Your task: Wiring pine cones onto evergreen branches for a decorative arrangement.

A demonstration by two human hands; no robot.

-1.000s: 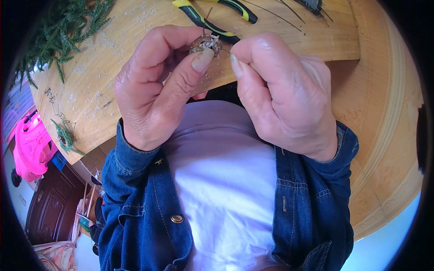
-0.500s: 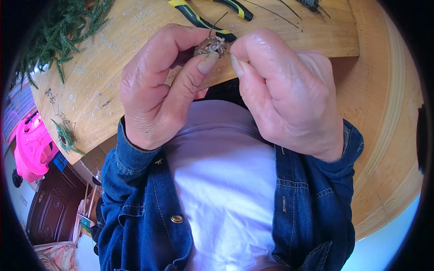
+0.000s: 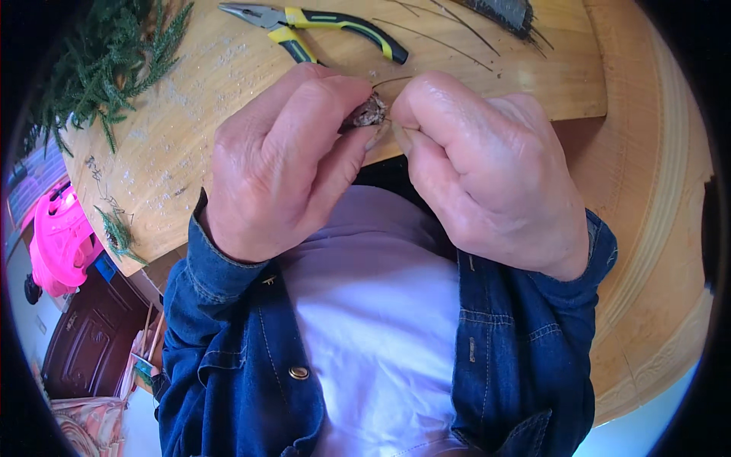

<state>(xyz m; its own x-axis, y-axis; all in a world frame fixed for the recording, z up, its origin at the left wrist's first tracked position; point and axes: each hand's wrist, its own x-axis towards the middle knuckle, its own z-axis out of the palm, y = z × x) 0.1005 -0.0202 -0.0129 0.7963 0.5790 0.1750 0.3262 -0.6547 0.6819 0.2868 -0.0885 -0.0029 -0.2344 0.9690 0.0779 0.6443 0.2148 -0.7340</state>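
Between the thumb and fingers of my left hand is a small brown pine cone flecked with white, partly hidden by the fingers. A thin dark wire runs from the cone toward my right hand. That hand is closed, with thumb and forefinger pinched right beside the cone on what looks like the wire's end. Just beyond both hands, needle-nose pliers with yellow and black handles lie on the wooden table.
Green artificial fir branches cover the table's far left, and a small green sprig lies near its left corner. Loose wires and a dark bundle of wires are at the back. White flakes dot the tabletop. A pink plastic item stands beyond the left edge.
My left hand has rolled over, its back now turned more upward, and the cone has shifted slightly right and nearer. The wire has swung toward my right hand. More of the pliers shows.
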